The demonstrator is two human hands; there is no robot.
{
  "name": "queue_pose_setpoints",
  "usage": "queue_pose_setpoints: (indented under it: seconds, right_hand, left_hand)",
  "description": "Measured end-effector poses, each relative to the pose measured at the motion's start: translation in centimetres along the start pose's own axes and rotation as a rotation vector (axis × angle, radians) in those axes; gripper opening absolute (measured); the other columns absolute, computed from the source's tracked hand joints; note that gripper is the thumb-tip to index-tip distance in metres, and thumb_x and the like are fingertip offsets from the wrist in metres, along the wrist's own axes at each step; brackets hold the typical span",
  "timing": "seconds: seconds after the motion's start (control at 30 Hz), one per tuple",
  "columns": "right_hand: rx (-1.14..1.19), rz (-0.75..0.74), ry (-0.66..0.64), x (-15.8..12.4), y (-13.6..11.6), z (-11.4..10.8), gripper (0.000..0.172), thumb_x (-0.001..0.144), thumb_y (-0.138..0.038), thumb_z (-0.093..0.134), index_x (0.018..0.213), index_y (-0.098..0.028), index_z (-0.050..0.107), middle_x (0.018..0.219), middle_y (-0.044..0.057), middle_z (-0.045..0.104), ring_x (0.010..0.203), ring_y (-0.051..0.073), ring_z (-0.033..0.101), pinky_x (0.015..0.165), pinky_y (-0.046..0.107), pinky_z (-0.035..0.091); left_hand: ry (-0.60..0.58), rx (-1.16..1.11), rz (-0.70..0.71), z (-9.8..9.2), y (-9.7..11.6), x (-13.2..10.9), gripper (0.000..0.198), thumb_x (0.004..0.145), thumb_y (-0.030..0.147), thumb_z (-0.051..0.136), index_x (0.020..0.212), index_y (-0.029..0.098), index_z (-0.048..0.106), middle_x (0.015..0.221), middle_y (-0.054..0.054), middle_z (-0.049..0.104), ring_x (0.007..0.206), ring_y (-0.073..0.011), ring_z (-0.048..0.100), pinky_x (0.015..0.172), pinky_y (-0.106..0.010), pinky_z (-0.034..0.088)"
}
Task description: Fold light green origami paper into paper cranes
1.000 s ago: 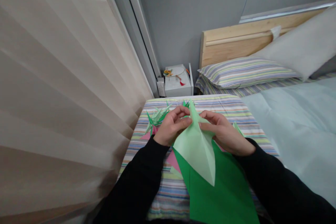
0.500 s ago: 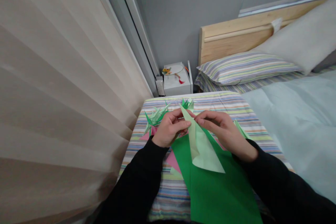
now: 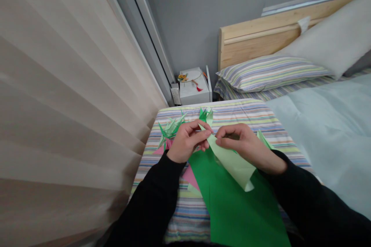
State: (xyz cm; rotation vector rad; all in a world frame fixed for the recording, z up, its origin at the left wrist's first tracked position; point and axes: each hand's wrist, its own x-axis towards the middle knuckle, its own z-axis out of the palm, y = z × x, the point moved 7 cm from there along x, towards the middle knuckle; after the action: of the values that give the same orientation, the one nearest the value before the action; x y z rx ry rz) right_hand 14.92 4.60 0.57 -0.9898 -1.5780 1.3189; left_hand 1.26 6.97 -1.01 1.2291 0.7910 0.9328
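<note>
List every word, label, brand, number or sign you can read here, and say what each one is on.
No readable text anywhere.
Light green paper held by the left hand and right hand: no print shows.
Large dark green sheet: no print shows.
White block beside the small cabinet: too small to tell whether it is marked.

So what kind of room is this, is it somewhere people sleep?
It looks like a bedroom, so probably yes. You can see a wooden headboard, a striped pillow in front of it, and a smooth pale blue bed cover.
</note>
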Motion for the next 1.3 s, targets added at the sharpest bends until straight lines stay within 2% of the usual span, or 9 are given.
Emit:
queue_pose_setpoints:
  seconds: [0.17, 0.3, 0.43, 0.57, 0.77, 0.93, 1.0, 1.1, 1.3]
  right_hand:
    - [0.021, -0.034, 0.130, 0.0, 0.3, -1.7, 0.026, 0.090, -0.043, 0.065, 0.079, -0.021, 0.073, 0.084, 0.003, 0.072, 0.082, 0.020, 0.064, 0.079, 0.034, 0.048]
    - [0.070, -0.150, 0.575, -0.6, 1.2, -5.8, 0.024, 0.096, -0.047, 0.060, 0.102, -0.026, 0.071, 0.114, 0.006, 0.071, 0.113, 0.025, 0.063, 0.099, 0.039, 0.047]
    - [0.144, -0.168, 0.792, -1.1, 2.1, -7.3, 0.034, 0.086, -0.046, 0.072, 0.112, -0.028, 0.062, 0.128, 0.007, 0.066, 0.119, 0.025, 0.062, 0.095, 0.039, 0.053]
    - [0.331, -0.044, 0.611, -0.2, 2.7, -5.6, 0.039, 0.083, -0.048, 0.075, 0.113, -0.025, 0.066, 0.119, 0.008, 0.074, 0.103, 0.028, 0.072, 0.079, 0.040, 0.061]
    - [0.216, 0.022, 0.514, -0.5, 2.5, -4.5, 0.032, 0.075, -0.045, 0.086, 0.091, -0.019, 0.078, 0.095, 0.010, 0.082, 0.077, 0.028, 0.076, 0.066, 0.039, 0.062]
    - [0.056, -0.089, 0.455, -0.7, 1.1, -4.3, 0.028, 0.076, -0.042, 0.086, 0.094, -0.021, 0.081, 0.098, 0.008, 0.083, 0.086, 0.029, 0.078, 0.073, 0.040, 0.064]
    - [0.004, -0.117, 0.462, -0.8, 0.6, -4.3, 0.025, 0.078, -0.040, 0.085, 0.093, -0.021, 0.081, 0.097, 0.007, 0.083, 0.085, 0.029, 0.078, 0.073, 0.040, 0.064]
    - [-0.026, -0.134, 0.426, -0.7, 0.4, -3.7, 0.021, 0.079, -0.039, 0.084, 0.091, -0.022, 0.082, 0.095, 0.007, 0.083, 0.084, 0.029, 0.079, 0.074, 0.040, 0.064]
    - [-0.037, -0.218, 0.299, -0.5, 0.3, -1.8, 0.015, 0.081, -0.035, 0.082, 0.093, -0.025, 0.084, 0.097, 0.003, 0.083, 0.088, 0.026, 0.079, 0.081, 0.038, 0.062]
  left_hand:
    - [0.199, -0.097, 0.141, -1.6, 0.8, 0.4, 0.025, 0.072, 0.032, 0.087, 0.082, 0.016, 0.071, 0.053, 0.005, 0.060, 0.044, -0.0062, 0.052, 0.046, -0.018, 0.041]
    - [0.377, -0.185, 0.260, -3.1, 1.4, 0.3, 0.027, 0.069, 0.030, 0.088, 0.084, 0.018, 0.069, 0.060, 0.005, 0.063, 0.055, -0.0065, 0.060, 0.056, -0.017, 0.048]
    - [0.418, -0.184, 0.315, -3.6, 1.5, 0.3, 0.030, 0.070, 0.033, 0.089, 0.085, 0.018, 0.067, 0.069, 0.004, 0.067, 0.067, -0.0089, 0.067, 0.067, -0.020, 0.054]
    - [0.346, -0.108, 0.310, -3.2, 1.2, 0.3, 0.027, 0.072, 0.034, 0.088, 0.084, 0.018, 0.068, 0.076, 0.001, 0.069, 0.071, -0.0123, 0.070, 0.073, -0.025, 0.056]
    - [0.248, 0.261, 0.362, -1.9, 2.6, -0.4, 0.020, 0.087, 0.037, 0.073, 0.086, 0.017, 0.076, 0.086, -0.006, 0.070, 0.083, -0.0192, 0.066, 0.078, -0.030, 0.053]
    - [0.173, 0.382, 0.400, -1.8, 3.8, -1.0, 0.032, 0.089, 0.038, 0.070, 0.114, 0.021, 0.079, 0.127, -0.013, 0.072, 0.122, -0.0305, 0.063, 0.097, -0.037, 0.051]
    - [0.244, 0.471, 0.484, -2.2, 4.6, -1.4, 0.034, 0.089, 0.035, 0.070, 0.121, 0.025, 0.077, 0.136, -0.010, 0.068, 0.129, -0.0305, 0.058, 0.107, -0.041, 0.046]
    - [0.348, 0.676, 0.651, -1.7, 5.7, -2.2, 0.026, 0.085, 0.029, 0.076, 0.110, 0.028, 0.082, 0.123, -0.008, 0.075, 0.123, -0.0300, 0.060, 0.114, -0.045, 0.039]
    - [0.220, 0.827, 0.808, 0.6, 5.1, -2.0, 0.012, 0.084, 0.025, 0.078, 0.095, 0.025, 0.083, 0.088, -0.006, 0.081, 0.090, -0.0248, 0.067, 0.090, -0.043, 0.053]
